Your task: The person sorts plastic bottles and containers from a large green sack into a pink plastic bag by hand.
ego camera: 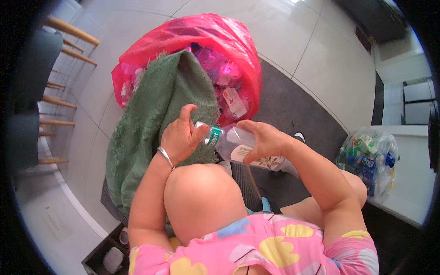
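A clear plastic bottle (233,142) with a green-banded neck label and a white cap (200,125) lies tilted above my knees. My right hand (266,141) grips its body from the side, thumb below and fingers over the top. At the cap end is my left hand (180,137), wearing a silver bangle; its thumb overlaps the cap and its index finger is raised apart. A green woven sack (165,99) with frayed edges drapes over my left side. Its upper end reaches into a pink plastic bag (209,27) holding several clear plastic containers (235,103).
To the right, a transparent bag (367,161) full of bottles stands by a white wall. Wooden chair legs (70,31) line the left. A dark mat (292,99) covers part of the tiled floor (282,31). A dark open box (99,254) sits at the lower left.
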Demonstrator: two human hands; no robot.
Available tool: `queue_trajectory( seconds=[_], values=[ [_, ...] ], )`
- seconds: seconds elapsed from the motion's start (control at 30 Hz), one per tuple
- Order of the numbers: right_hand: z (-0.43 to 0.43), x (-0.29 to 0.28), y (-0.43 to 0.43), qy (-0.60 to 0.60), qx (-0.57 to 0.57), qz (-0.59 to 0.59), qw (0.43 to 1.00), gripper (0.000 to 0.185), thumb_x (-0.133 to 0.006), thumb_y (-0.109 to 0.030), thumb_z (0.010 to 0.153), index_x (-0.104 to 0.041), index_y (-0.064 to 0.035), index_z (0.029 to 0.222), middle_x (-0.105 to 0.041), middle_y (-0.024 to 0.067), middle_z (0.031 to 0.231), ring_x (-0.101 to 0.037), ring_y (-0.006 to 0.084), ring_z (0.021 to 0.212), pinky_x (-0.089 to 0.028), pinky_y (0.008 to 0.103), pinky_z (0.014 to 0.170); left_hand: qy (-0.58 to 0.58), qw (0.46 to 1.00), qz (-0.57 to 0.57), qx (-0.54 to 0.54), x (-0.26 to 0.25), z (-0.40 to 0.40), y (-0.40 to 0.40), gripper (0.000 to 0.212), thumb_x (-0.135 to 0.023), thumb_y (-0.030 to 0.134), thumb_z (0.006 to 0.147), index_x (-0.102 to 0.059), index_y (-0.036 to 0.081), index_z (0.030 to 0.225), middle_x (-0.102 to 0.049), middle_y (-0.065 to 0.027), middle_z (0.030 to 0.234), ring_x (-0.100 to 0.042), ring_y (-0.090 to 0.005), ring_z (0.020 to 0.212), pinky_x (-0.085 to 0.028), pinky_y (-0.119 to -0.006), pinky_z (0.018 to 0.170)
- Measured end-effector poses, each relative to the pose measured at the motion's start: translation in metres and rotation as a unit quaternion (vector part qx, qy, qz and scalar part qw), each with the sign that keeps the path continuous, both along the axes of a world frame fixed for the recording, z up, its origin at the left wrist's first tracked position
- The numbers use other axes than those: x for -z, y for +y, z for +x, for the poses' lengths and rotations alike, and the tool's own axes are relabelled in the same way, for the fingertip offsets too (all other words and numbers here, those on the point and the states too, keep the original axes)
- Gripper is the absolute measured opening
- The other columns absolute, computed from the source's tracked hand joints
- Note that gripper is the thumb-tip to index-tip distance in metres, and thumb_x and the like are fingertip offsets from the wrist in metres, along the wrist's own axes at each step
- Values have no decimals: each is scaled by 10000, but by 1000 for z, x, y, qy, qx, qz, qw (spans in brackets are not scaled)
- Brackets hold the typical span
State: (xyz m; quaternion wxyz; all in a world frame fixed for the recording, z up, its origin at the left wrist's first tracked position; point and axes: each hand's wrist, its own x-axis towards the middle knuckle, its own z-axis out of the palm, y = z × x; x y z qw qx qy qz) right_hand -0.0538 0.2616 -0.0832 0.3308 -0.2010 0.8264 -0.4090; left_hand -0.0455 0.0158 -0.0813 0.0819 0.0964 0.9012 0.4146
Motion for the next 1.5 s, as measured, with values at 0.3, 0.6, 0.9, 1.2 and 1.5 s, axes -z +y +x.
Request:
queue_trajectory(
  seconds=[0.3, 0.6, 0.9, 1.2, 1.5],
  values=[
    [3, 3, 5, 21, 53, -20, 998, 744, -759, -217, 457, -462, -9, 1107, -558, 169, 1011, -537, 295, 940, -417, 337, 828, 117, 993, -19, -3, -1, -9, 26, 164, -391, 171, 835, -489, 69, 752, -540, -155, 620, -539, -359, 575, -419, -426, 525],
    [24, -12, 4, 249, 65, 171, 951, 651, -738, -286, 528, -476, -66, 1082, -534, 105, 945, -482, 282, 925, -395, 371, 780, 19, 996, -26, -79, 33, -12, 24, 288, -375, 267, 867, -511, 15, 829, -551, -201, 681, -535, -393, 661, -412, -427, 576],
    [14, 1, 36, -317, 46, -146, 936, 750, -771, -181, 490, -440, -17, 1143, -566, 99, 962, -549, 185, 877, -435, 294, 776, 138, 987, 32, 81, -10, -9, 43, 243, -386, 258, 846, -529, 64, 810, -539, -159, 640, -546, -348, 592, -422, -387, 527],
    [21, 0, 22, -215, 76, -119, 966, 773, -784, -169, 478, -433, 10, 1143, -569, 121, 983, -542, 196, 903, -427, 291, 792, 96, 995, 18, 16, -9, -9, 46, 233, -353, 163, 798, -524, 16, 738, -493, -191, 583, -507, -357, 550, -378, -400, 506],
    [31, 4, 10, -88, 100, -75, 988, 724, -780, -199, 478, -452, 10, 1088, -565, 159, 974, -544, 244, 916, -420, 312, 810, 127, 992, 1, -6, 3, -10, 41, 316, -315, 200, 808, -531, -11, 714, -489, -175, 578, -501, -296, 534, -383, -372, 528]
  ],
)
